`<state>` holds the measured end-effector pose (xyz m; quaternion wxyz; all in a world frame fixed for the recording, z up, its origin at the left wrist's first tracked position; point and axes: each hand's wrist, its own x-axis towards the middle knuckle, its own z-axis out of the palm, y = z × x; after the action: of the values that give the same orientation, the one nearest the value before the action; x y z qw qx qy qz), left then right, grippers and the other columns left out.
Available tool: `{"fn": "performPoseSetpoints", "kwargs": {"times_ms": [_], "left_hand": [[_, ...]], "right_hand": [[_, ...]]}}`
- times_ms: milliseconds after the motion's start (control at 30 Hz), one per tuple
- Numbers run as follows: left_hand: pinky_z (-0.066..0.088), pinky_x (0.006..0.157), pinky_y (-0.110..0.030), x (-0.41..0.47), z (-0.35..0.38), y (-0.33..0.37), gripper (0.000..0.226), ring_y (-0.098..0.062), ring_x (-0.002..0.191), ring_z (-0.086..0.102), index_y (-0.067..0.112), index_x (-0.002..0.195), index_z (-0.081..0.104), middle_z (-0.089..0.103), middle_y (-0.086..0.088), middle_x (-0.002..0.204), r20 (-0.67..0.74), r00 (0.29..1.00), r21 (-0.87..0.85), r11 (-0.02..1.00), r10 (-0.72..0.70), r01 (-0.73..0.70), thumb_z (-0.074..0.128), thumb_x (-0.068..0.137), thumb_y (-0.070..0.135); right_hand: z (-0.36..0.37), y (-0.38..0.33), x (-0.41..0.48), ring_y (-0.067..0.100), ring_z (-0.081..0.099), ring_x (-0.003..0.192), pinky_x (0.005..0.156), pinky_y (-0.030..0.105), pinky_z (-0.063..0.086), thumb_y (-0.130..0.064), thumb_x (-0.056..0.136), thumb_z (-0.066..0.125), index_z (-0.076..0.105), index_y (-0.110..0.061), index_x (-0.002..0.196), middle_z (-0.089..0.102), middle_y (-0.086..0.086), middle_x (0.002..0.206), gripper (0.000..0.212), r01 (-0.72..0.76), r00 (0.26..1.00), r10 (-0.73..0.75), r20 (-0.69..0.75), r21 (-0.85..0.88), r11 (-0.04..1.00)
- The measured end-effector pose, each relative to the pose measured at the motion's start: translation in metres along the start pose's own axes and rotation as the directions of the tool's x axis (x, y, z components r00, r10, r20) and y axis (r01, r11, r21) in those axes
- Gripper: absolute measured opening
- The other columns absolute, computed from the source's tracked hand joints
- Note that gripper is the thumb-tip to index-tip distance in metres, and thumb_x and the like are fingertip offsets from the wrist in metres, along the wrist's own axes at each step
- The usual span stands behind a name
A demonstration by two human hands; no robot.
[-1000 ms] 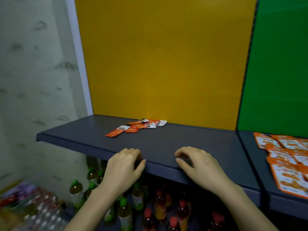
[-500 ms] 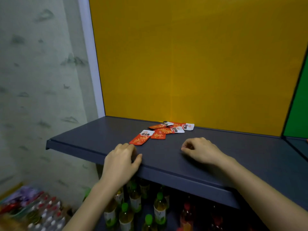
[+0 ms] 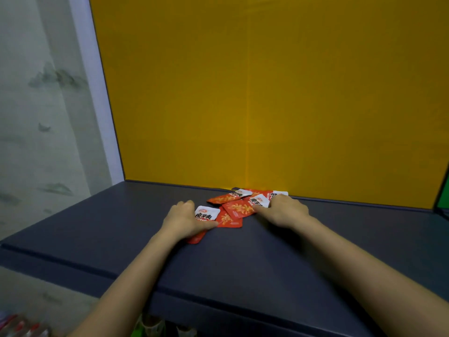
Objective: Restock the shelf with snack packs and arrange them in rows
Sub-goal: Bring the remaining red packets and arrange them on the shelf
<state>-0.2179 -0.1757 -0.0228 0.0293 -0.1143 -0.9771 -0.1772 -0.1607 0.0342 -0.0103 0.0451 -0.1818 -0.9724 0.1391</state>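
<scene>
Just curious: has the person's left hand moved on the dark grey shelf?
Yes. The left hand moved from the front edge of the dark grey shelf back to the red snack packs by the yellow panel.

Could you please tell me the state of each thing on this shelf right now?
Snack packs, loose overlapping heap, not in rows.
Left hand, resting on nearest pack.
Nearest pack, flat, partly under left hand.
Right hand, fingers touching heap's right side.
Shelf, holding the heap near its back.

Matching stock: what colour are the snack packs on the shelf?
Snack packs: red-orange with white ends; head view.
</scene>
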Motion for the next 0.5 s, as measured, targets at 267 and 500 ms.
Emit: {"fn": "performPoseSetpoints", "kwargs": {"times_ms": [267,500], "left_hand": [[0.047,0.067,-0.027,0.036,-0.017,-0.014,0.037,-0.018,0.078,0.062,0.016,0.078,0.058,0.066,-0.002,0.082,0.274,0.961,-0.374,0.925,0.038,0.07,0.086,0.06,0.03],[0.048,0.06,-0.026,0.07,-0.014,-0.036,0.035,-0.019,0.067,0.061,0.013,0.077,0.05,0.064,-0.007,0.081,0.181,0.982,-0.651,0.756,0.058,0.075,0.083,0.065,0.013]], "right_hand": [[0.008,-0.034,0.016,0.027,0.046,0.124,0.092,0.033,0.041,-0.079,0.078,0.033,0.057,-0.011,0.125,0.048,0.011,0.134,0.086,-0.187,0.976,0.179,-0.121,-0.06,0.981],[0.028,-0.053,0.022,0.031,0.031,0.134,0.101,0.037,0.038,-0.079,0.074,0.043,0.041,-0.004,0.137,0.038,0.014,0.142,0.098,-0.261,0.957,0.253,-0.143,-0.047,0.964]]}}
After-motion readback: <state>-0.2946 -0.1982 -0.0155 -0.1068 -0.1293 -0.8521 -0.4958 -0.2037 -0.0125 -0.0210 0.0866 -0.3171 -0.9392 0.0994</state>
